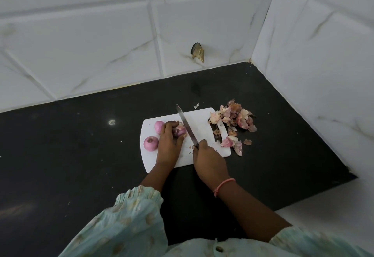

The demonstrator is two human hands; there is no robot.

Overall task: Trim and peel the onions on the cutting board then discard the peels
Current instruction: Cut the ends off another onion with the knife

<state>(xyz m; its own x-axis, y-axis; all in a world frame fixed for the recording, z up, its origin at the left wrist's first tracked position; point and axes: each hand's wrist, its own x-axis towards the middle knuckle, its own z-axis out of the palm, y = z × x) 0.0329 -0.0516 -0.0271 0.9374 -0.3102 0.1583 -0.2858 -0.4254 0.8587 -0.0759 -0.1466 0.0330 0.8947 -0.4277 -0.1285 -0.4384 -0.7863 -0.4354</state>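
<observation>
A white cutting board (202,119) lies on the black counter. My left hand (169,142) grips a pinkish onion (179,131) with loose skin near the board's middle. My right hand (208,160) grips the handle of a long knife (186,125), whose blade lies against the right side of that onion. Two peeled pink onions sit at the board's left: one (150,143) near the front, another (158,126) behind it, partly hidden by my fingers. A heap of onion peels (234,118) lies at the board's right end and spills onto the counter.
The black counter (81,145) ends at a tiled white wall (101,44) behind and a second tiled wall (323,74) on the right. A chipped hole (198,52) marks the back wall. A small peel scrap (196,106) lies behind the board.
</observation>
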